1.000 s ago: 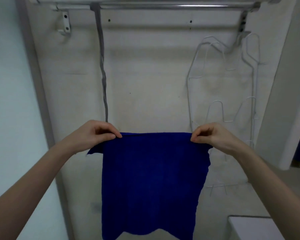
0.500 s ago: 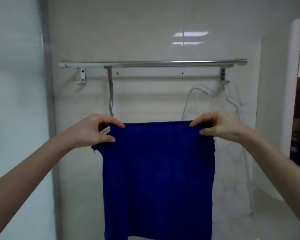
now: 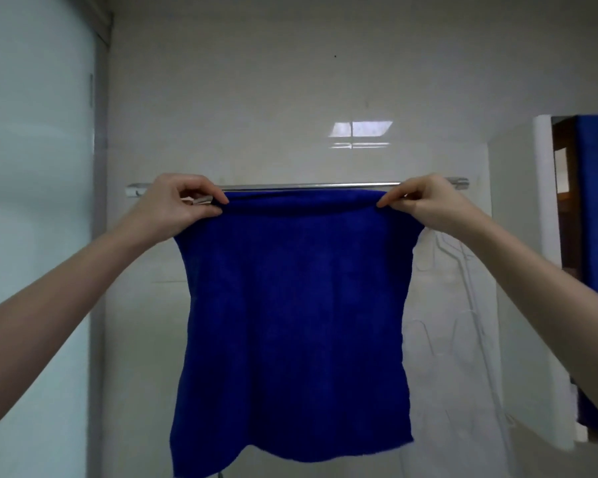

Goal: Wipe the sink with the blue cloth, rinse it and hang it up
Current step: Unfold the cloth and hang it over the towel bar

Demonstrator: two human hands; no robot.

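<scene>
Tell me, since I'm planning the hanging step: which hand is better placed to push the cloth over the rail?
Neither clearly: left hand and right hand each pinch a top corner of the blue terry cloth, level with the chrome wall rail. Probably both together.

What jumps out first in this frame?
The blue cloth fills the centre, spread wide and hanging down. The left hand and right hand pinch its top corners level with the chrome towel rail on the tiled wall. White wire hangers hang to the right, partly behind the cloth.
</scene>
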